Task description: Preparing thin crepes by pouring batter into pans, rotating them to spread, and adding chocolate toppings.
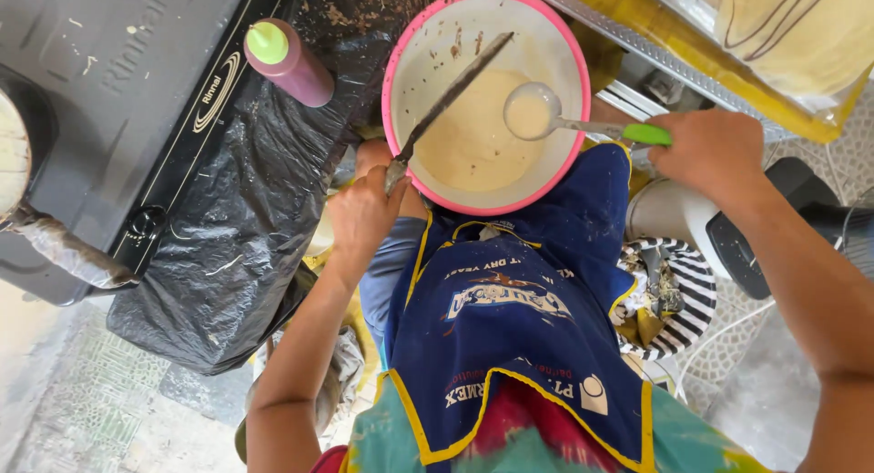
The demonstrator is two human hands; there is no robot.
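Batter (469, 141), pale and smooth, fills the lower half of a pink-rimmed bowl (398, 50) resting on the person's knee, seen from the head camera. Right hand (710, 150) is closed around the green handle of a ladle (533, 111), whose cup sits in the batter, partly filled. Left hand (364, 213) grips the handle end of a long flat blade (451, 95), probably a spatula or knife; the blade lies across the bowl, its tip touching the far rim. Both hands are clenched on their tools.

Step in hand, as judged: scooping or stirring batter with the ladle while the blade is steadied over the bowl. A lift from here would call for a level cup, since the bowl sits tilted on the lap and just beside the stove (109, 91).

Surroundings: a dark gas stove stands to the left, its side draped in black plastic sheet (246, 218); a pan (9, 154) shows at the left edge, handle wrapped in cloth. A squeeze bottle (289, 61) with green cap lies on the plastic near the bowl. A blue apron (510, 318) with yellow trim covers the lap. To the right stand a striped dish (694, 309) of scraps and a white appliance. The floor is patterned tile, stained.
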